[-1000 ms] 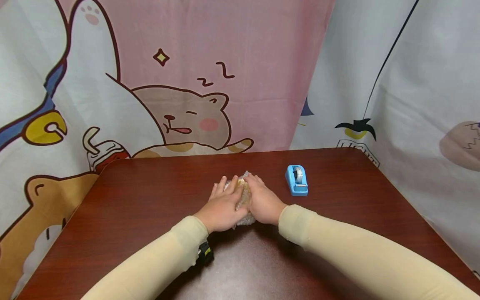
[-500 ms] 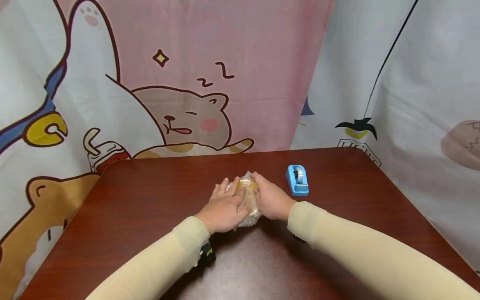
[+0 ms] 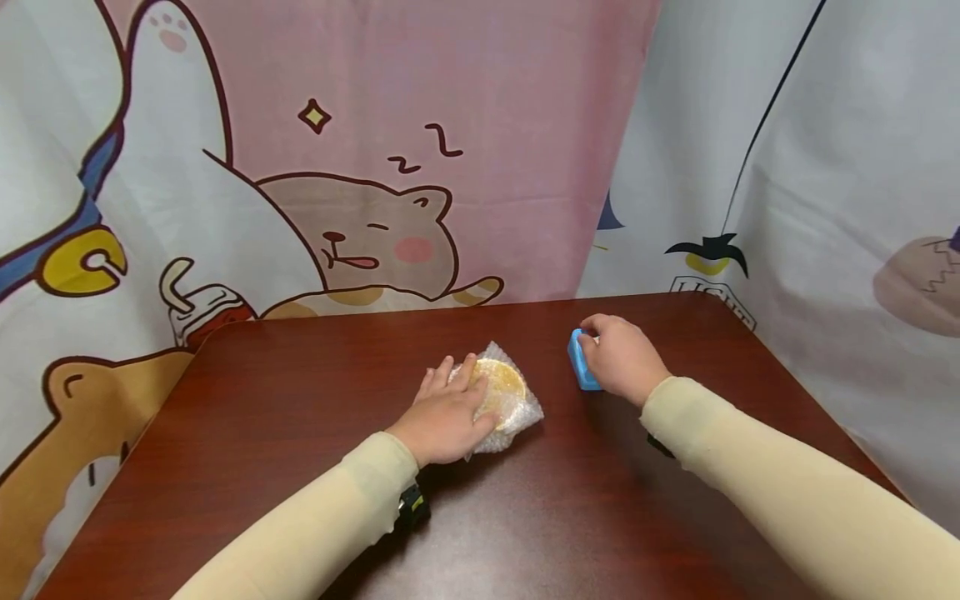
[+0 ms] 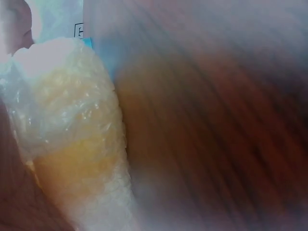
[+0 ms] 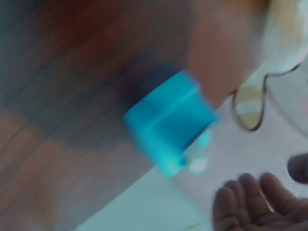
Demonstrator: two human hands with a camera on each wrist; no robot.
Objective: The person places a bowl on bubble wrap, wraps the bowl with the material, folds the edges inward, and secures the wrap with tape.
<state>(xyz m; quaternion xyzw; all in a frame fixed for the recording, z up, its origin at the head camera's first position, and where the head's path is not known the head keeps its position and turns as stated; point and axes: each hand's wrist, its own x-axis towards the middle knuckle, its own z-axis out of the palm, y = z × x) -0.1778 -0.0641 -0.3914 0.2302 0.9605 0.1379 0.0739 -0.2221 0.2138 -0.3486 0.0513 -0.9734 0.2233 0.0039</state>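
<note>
Something flat and round with a yellow rim, wrapped in bubble wrap [image 3: 512, 400], lies near the middle of the table. My left hand [image 3: 447, 418] rests on its left side with fingers spread and extended. Close up in the left wrist view, the bubble wrap [image 4: 79, 130] shows a yellow band through its bubbles. My right hand [image 3: 624, 358] hovers over a light blue tape dispenser [image 3: 582, 364] and hides most of it. In the blurred right wrist view the fingers [image 5: 248, 195] bend loosely, and a gap separates them from the dispenser [image 5: 168, 120].
The dark reddish-brown wooden table [image 3: 300, 383] carries these things. Behind it hangs a curtain [image 3: 525, 167] with cartoon animals. A dark wrist device [image 3: 411, 504] sits under the left sleeve.
My right hand has left the bubble-wrapped thing and moved right to the tape dispenser, uncovering the wrap's right side. The left hand stays in place.
</note>
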